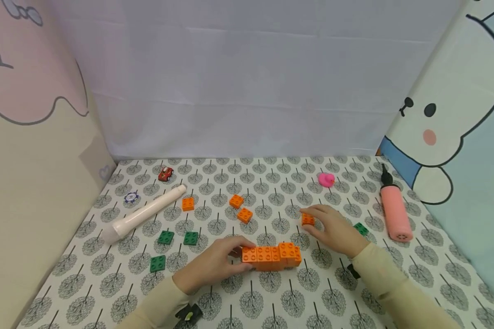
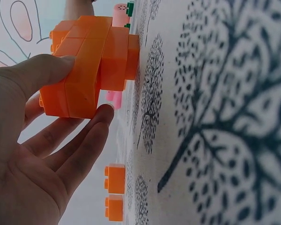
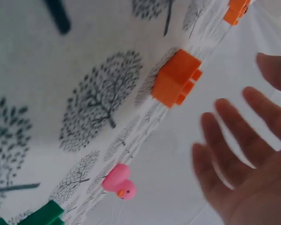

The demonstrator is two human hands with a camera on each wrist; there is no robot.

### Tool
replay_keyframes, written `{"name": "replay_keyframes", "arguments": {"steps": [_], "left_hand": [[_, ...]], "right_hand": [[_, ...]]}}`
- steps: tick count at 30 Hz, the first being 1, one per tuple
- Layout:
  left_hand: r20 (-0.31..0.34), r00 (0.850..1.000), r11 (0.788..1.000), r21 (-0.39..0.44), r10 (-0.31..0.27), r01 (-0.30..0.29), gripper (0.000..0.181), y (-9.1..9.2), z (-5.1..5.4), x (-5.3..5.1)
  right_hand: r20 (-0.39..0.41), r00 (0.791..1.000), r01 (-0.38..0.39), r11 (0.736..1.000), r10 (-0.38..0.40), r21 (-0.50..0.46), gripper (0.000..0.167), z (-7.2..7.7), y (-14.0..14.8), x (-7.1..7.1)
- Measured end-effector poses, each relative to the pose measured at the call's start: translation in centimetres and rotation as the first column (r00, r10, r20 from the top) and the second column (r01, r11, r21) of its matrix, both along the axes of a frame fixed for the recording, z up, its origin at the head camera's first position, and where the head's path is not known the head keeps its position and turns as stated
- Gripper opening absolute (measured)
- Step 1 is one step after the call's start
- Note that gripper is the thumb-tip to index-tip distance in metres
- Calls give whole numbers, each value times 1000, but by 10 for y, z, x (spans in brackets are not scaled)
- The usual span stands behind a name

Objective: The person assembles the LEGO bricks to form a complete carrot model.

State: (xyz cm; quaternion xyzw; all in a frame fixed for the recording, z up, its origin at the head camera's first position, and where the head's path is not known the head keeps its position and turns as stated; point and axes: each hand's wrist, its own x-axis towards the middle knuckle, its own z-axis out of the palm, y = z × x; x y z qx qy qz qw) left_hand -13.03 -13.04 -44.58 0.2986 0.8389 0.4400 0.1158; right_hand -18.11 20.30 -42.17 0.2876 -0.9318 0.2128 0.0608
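My left hand grips the left end of a row of joined orange toy building bricks. In the left wrist view, the thumb presses one side of the joined bricks and fingers reach round the other. Part of the row stands a layer higher at its right end. Over a single orange brick reaches my right hand, fingers spread. The right wrist view shows a gap between those fingertips and the brick, which sits on the cloth. Two loose orange bricks lie farther back.
Several green bricks lie left, one beyond my right wrist. Another orange brick sits near a long white tube. A red toy car, blue-white chip, pink duck and pink cylinder are farther out.
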Motion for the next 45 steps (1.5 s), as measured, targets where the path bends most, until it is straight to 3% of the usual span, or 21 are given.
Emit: {"name": "replay_keyframes", "arguments": {"steps": [6,11,24,30,35,38,45], "left_hand": [[10,1000,1000,3,6,-6,39,0,0,1],[17,1000,1000,5,4,-4,39,0,-1,1],[12,1000,1000,-3,5,-5,40,1,-2,-1],[14,1000,1000,13,4,-4,39,0,-2,0],[5,1000,1000,16,3,-3,39,-1,-2,0],[6,1000,1000,16,4,-4,39,-1,-2,0],[11,1000,1000,23,-1,1,39,-1,-1,0]], "right_hand": [[14,999,48,988,-50,145,44,-6,6,-11],[70,995,62,979,-77,194,48,-7,7,-15],[90,990,97,982,-113,162,41,-9,5,-21],[102,988,107,991,-115,83,44,0,5,-10],[53,998,33,999,-32,-18,45,14,-5,10],[-13,998,-60,996,59,-65,44,22,-15,22],[-138,964,-245,960,226,-137,42,33,-40,41]]}}
